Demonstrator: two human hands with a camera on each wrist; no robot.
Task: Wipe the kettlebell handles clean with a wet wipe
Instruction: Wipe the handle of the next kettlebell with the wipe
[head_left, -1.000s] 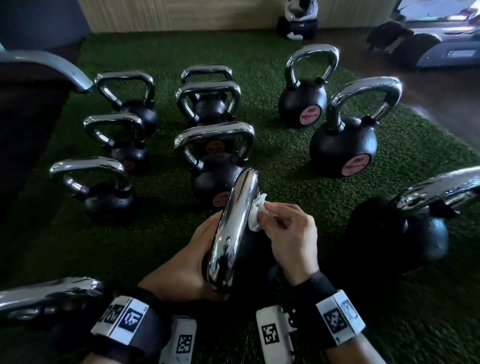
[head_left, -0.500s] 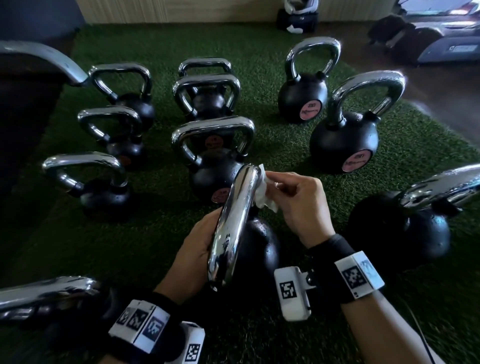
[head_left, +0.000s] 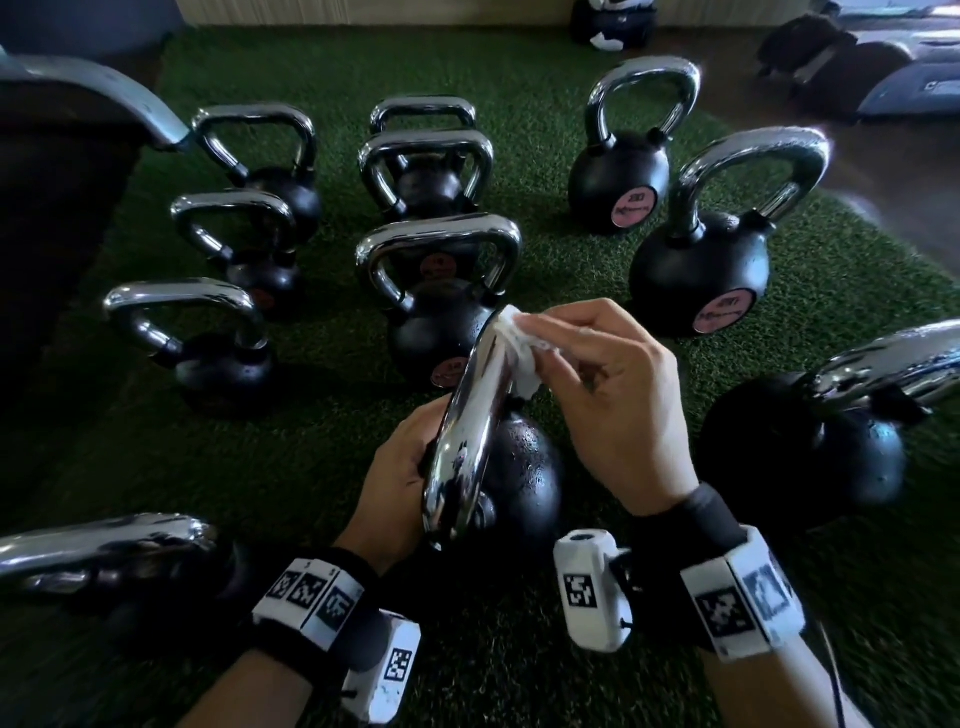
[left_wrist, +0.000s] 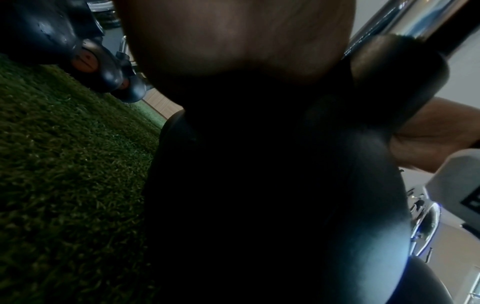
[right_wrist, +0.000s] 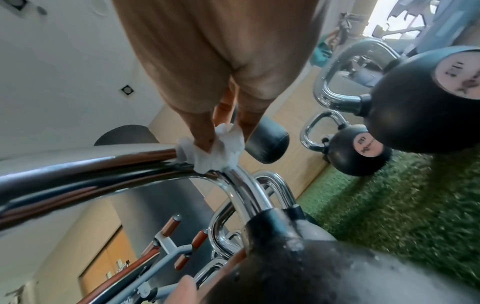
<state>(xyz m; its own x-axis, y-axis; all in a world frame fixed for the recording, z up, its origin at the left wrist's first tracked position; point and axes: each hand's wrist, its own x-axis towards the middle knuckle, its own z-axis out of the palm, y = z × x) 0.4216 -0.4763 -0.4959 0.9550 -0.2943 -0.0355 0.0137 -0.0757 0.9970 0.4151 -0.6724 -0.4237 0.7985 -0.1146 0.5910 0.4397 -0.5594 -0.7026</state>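
Green artificial turf (head_left: 571, 270) covered the floor, meeting a strip of dark wooden floor (head_left: 893, 171) at the far right. A pale wood-panelled wall (head_left: 363, 10) ran along the back. A black-and-white bag or shoe (head_left: 610, 23), too blurred to tell which, sat at its foot. Dark padded gym equipment with a grey-blue panel (head_left: 904, 88) stood in the far right corner. A large dark bench-like shape (head_left: 57, 208) filled the left side. The right wrist view showed a white ceiling with a square recessed light (right_wrist: 127, 90) and a grey rack with brown grips (right_wrist: 168, 248).
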